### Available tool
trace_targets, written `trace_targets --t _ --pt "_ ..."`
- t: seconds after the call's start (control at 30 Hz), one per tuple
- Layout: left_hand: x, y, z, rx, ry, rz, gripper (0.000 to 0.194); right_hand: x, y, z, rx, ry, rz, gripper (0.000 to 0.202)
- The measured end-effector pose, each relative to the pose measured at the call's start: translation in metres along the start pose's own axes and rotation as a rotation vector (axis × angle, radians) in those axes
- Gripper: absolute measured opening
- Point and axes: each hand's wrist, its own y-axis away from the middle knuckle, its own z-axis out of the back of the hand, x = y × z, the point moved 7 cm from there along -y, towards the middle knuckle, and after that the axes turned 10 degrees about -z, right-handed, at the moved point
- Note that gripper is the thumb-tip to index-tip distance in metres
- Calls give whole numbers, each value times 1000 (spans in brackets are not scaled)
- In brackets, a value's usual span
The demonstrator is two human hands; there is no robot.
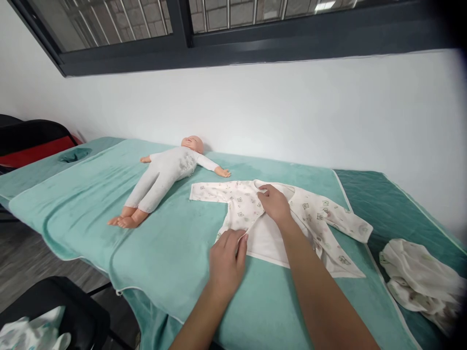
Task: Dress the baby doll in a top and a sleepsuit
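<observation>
Two hands, left hand [226, 262] nearer and right hand [276, 204] farther, pinched one front edge of the baby shirt [243, 201] spread right of the doll [170, 164]; uneven tugging could have skewed it.

From here, the right forearm [314, 277] hides part of the shirt [241, 204]; crumpled cloth [416, 272] at the bed's [164, 262] right end fades into dark blur; a black chair [80, 304] below its near edge is cut off.

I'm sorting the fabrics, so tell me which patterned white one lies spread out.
The long-sleeved shirt right of the doll, laid out on the turquoise cover. The bundle at far right and the cloth on the black chair are crumpled.
</observation>
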Motion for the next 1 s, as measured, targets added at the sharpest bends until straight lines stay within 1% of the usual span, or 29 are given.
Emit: trace_targets --t 0.07,0.1,0.2,0.23,0.27,0.3,0.37,0.4,0.47,0.53,0.57,0.67,0.77,0.9,1.0 --pt "12 0 8 -77 116 137 17 4 1 -3 74 -176 24 37" --pt "22 1 14 -141 169 226 17 9 3 -7 135 -275 67 41" --pt "58 6 39 -411 271 498 20 32 16 -22 363 -553 256 54" --pt "70 9 47 -489 279 566 21 37 21 -28 419 -567 308 56" --pt "80 11 53 -540 272 613 21 41 25 -35 444 -514 347 57" --pt "88 12 59 -563 252 641 21 42 28 -41 448 -424 379 56" --pt "95 12 65 -537 183 634 22 43 33 -52 423 -229 445 54" --pt "94 11 66 -502 138 594 25 44 35 -56 404 -154 481 53" --pt "85 7 64 -425 44 461 33 44 36 -58 360 -79 542 50" --pt "75 4 59 -376 -23 350 34 43 35 -56 290 -63 574 45" --pt "73 3 57 -366 -35 334 32 43 34 -54 248 -59 583 42" --pt "75 2 50 -342 -21 363 21 43 33 -48 129 -9 588 35" --pt "76 0 47 -322 -21 324 17 47 32 -46 44 91 571 31" --pt "75 -1 47 -333 -26 283 13 69 24 -52 -17 274 585 32" --pt "74 1 48 -347 -22 282 12 86 17 -63 -5 448 657 35"
